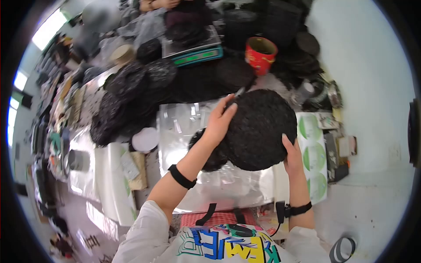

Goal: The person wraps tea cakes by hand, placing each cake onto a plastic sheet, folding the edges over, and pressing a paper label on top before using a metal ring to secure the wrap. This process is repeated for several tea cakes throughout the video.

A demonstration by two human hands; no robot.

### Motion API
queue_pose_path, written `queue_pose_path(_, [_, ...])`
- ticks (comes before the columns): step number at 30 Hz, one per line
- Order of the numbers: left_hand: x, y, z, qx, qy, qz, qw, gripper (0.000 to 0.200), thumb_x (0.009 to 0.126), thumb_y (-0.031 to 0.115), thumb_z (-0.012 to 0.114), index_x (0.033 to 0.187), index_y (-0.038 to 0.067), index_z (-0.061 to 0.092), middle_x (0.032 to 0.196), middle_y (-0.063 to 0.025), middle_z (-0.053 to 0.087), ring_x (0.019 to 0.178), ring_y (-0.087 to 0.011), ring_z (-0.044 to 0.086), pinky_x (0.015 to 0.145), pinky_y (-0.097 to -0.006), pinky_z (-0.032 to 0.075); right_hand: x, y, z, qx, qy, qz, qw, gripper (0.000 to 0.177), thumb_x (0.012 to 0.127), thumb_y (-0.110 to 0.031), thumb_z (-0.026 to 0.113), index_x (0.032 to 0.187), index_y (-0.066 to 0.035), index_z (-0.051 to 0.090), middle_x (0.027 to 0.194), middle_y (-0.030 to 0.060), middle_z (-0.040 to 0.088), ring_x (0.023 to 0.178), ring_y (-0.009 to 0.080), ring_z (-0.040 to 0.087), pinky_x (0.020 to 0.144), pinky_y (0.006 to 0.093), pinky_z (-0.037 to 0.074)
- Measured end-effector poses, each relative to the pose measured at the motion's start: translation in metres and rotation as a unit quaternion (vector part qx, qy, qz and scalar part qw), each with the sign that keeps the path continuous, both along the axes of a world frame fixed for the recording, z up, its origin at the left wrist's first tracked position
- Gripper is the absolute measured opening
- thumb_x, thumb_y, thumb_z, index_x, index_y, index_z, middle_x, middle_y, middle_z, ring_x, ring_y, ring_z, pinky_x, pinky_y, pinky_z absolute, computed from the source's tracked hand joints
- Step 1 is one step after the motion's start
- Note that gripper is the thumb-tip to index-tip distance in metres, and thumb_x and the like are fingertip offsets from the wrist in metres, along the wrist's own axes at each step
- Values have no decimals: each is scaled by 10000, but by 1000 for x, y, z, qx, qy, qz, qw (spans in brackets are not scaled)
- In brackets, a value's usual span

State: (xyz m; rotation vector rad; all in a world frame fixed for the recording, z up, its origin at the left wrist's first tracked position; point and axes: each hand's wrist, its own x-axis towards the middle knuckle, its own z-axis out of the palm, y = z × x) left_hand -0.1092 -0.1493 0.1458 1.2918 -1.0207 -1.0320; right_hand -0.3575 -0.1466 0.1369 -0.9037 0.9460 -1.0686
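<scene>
A thick round black disc that looks like dried seaweed is held up in front of me. Its right edge is pinched by my right hand, thumb on top and the other fingers hidden beneath. At the upper left edge of the disc is my left hand, closed around a small dark tool with a metallic tip; its exact kind is too blurred to tell. Partly under the left forearm, another dark disc lies on clear plastic sheeting.
Behind stands a digital scale loaded with dark discs, beside a red tin. Heaped black discs fill the back left. Rolls of green-printed film lie at right, a white round piece at left. Another person's hands show at the top.
</scene>
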Motion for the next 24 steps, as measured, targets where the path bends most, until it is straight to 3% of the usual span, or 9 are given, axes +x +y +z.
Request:
queue_pose_path(5, [86, 78, -25, 36, -59, 146, 987, 461, 1006, 305, 411, 1364, 19, 456, 1330, -159, 523, 1228, -246, 490, 1038, -333, 355, 106, 1, -29, 92, -158, 62, 981, 490, 957, -250, 553, 1351, 19, 438, 1333, 131, 525, 1205, 245, 521, 1032, 363, 404])
queue_pose_path(8, [87, 117, -117, 65, -182, 204, 960, 492, 930, 190, 537, 1369, 5, 415, 1341, -211, 477, 1251, -351, 448, 1079, -389, 309, 126, 13, -109, 147, -248, -6, 958, 484, 970, -282, 511, 1357, 1, 439, 1357, 127, 511, 1233, 276, 503, 1050, 384, 398])
queue_pose_path(10, [73, 133, -144, 90, -329, 245, 908, 626, 792, 56, 665, 1356, -5, 401, 1364, -225, 444, 1278, -405, 407, 1096, -448, 296, 122, 17, -146, 224, -308, -95, 920, 481, 973, -316, 469, 1367, -41, 446, 1379, 119, 498, 1259, 309, 480, 1079, 440, 375])
queue_pose_path(12, [69, 133, -137, 54, -390, 234, 889, 628, 789, 59, 664, 1355, -11, 400, 1379, -222, 430, 1303, -400, 383, 1105, -455, 286, 113, 18, -153, 241, -324, -95, 910, 484, 968, -326, 463, 1372, -60, 448, 1389, 112, 491, 1269, 317, 470, 1089, 463, 359])
queue_pose_path(13, [68, 130, -120, 14, -454, 218, 864, 630, 787, 62, 663, 1353, -17, 399, 1393, -220, 417, 1327, -396, 360, 1114, -463, 277, 112, 16, -153, 256, -346, -98, 897, 488, 963, -336, 456, 1377, -79, 449, 1399, 104, 484, 1279, 324, 460, 1099, 487, 343])
queue_pose_path(14, [71, 121, -107, -38, -421, 78, 903, 670, 763, 83, 690, 1353, -26, 393, 1430, -219, 380, 1372, -371, 309, 1138, -456, 247, 107, 11, -153, 249, -357, -101, 895, 493, 955, -344, 454, 1381, -94, 451, 1408, 97, 477, 1285, 326, 456, 1102, 499, 337])
queue_pose_path(15, [70, 110, -101, -26, -462, -99, 881, 680, 842, 187, 646, 1407, -38, 341, 1505, -190, 297, 1416, -331, 246, 1159, -431, 219, 99, 9, -153, 252, -357, -102, 894, 493, 955, -344, 454, 1381, -94, 451, 1408, 97, 477, 1285, 326, 456, 1102, 499, 337])
queue_pose_path(17, [64, 98, -145, -17, -516, -212, 830, 692, 894, 307, 583, 1427, -40, 311, 1533, -179, 244, 1434, -307, 209, 1165, -425, 207, 84, 5, -154, 208, -387, -89, 894, 500, 953, -343, 454, 1382, -86, 449, 1414, 101, 470, 1287, 326, 453, 1101, 493, 341])
queue_pose_path(24, [63, 80, -208, 124, -576, -329, 738, 700, 921, 356, 513, 1446, -38, 269, 1543, -212, 192, 1445, -323, 168, 1166, -435, 200, 21, 34, -129, 161, -290, -161, 929, 536, 948, -283, 543, 1398, -33, 393, 1406, 129, 460, 1277, 310, 460, 1089, 457, 365])
